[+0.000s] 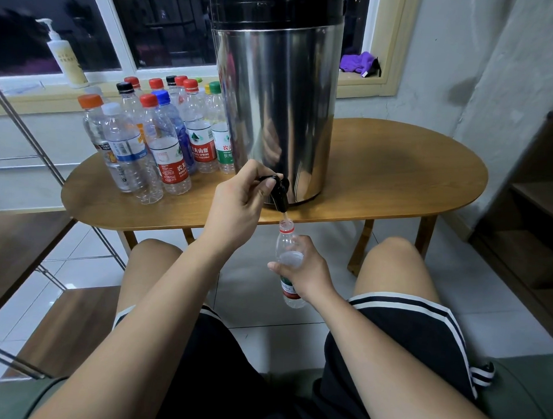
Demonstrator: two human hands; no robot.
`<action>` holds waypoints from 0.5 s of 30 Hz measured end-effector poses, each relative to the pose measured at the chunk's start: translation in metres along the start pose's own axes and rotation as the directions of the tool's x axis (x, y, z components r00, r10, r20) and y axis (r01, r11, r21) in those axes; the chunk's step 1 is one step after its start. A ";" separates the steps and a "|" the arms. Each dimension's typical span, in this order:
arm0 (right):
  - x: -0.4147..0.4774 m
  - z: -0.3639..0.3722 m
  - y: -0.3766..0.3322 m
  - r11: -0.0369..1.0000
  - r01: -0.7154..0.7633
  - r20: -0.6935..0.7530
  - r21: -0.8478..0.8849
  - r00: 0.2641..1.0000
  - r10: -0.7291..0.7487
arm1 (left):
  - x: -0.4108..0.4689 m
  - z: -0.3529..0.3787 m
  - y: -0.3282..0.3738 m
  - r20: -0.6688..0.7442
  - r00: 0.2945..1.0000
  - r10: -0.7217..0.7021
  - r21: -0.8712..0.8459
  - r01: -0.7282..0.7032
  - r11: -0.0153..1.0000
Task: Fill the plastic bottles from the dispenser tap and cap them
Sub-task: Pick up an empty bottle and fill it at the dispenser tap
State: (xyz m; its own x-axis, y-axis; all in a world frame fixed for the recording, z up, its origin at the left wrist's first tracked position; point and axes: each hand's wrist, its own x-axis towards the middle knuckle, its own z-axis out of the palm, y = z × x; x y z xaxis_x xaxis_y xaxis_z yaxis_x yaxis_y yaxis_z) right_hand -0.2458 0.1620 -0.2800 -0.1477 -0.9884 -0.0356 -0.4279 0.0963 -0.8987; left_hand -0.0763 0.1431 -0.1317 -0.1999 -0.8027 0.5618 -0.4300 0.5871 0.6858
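Bottle [285, 245] (uncapped) under tap [281, 195]; left hand [239, 206] grips lever [268, 179].

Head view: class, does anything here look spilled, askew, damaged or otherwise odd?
Nothing stands out. The left hand holds the tap. The right hand holds the open bottle with its mouth right under it, leaning only slightly. No puddle shows on the table or floor tiles, and the capped bottles stand upright.
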 end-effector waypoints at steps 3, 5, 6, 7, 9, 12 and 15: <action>0.000 0.001 0.000 1.000 -0.001 0.000 -0.002 1.000 0.001 | 0.000 0.000 0.000 0.002 1.000 -0.001 -0.001 0.001 1.000; 0.000 0.001 0.000 1.000 -0.001 -0.002 -0.004 1.000 0.001 | 0.000 0.000 0.000 0.005 1.000 -0.004 -0.002 0.004 1.000; 0.000 0.000 0.000 1.000 -0.002 0.000 -0.004 1.000 0.002 | 0.000 0.000 -0.001 0.007 1.000 -0.003 -0.001 0.003 1.000; 0.000 0.000 0.000 1.000 -0.002 0.001 -0.005 1.000 0.002 | 0.000 0.000 -0.001 0.008 1.000 -0.003 0.001 0.003 1.000; 0.000 0.000 0.000 1.000 -0.002 0.002 -0.003 1.000 0.002 | 0.001 0.000 -0.001 0.006 1.000 -0.003 0.003 0.002 1.000; 0.000 0.000 0.000 1.000 0.005 0.000 0.004 1.000 -0.005 | 0.001 0.000 -0.001 0.004 1.000 0.001 0.004 -0.001 1.000; 0.000 0.001 0.001 1.000 0.008 0.001 0.007 1.000 -0.008 | 0.001 0.000 0.000 0.004 1.000 0.001 0.004 -0.001 1.000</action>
State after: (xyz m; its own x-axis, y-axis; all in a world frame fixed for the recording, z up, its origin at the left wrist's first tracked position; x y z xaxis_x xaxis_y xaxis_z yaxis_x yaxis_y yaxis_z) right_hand -0.2458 0.1615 -0.2812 -0.1430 -0.9893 -0.0291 -0.4227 0.0876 -0.9020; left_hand -0.0764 0.1425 -0.1315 -0.2043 -0.8025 0.5606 -0.4337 0.5876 0.6831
